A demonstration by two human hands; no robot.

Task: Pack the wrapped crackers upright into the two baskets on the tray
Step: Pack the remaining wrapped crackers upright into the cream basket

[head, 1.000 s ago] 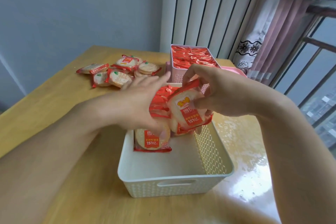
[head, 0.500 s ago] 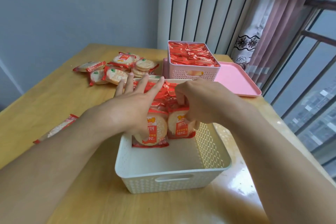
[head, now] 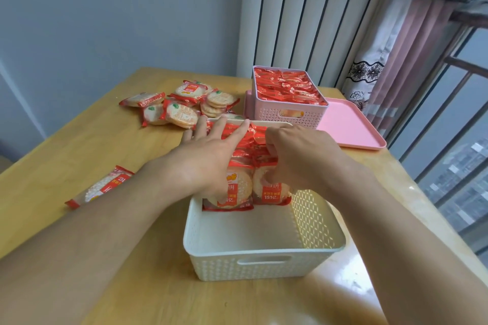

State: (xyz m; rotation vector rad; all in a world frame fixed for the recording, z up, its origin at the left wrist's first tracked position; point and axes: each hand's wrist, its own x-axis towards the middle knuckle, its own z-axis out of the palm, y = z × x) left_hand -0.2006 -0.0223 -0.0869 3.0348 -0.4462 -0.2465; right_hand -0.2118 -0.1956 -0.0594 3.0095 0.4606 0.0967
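Upright crackers (head: 273,187) under both hands (head: 211,163).

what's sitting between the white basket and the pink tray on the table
Head view: the pink basket, full of wrapped crackers, stands on the pink tray just beyond the white basket.

At the centre sits a cream-white plastic basket (head: 264,258) with a punched lattice pattern on its walls. The upright wrapped crackers (head: 272,187) inside it are pale beige discs in clear film with red ends and an orange label bearing white print. At 1 o'clock, a pale pink plastic basket (head: 290,115) with a small cut-out pattern holds red wrapper tops, and it stands on a plain pink plastic tray (head: 351,126). The loose cracker packs (head: 184,108) at 11 o'clock show beige rounds, red edges and small green marks. The wooden worktop (head: 79,145) is honey yellow. At 2 o'clock hangs a dusty pink and white curtain (head: 383,71) with a black floral lace band.
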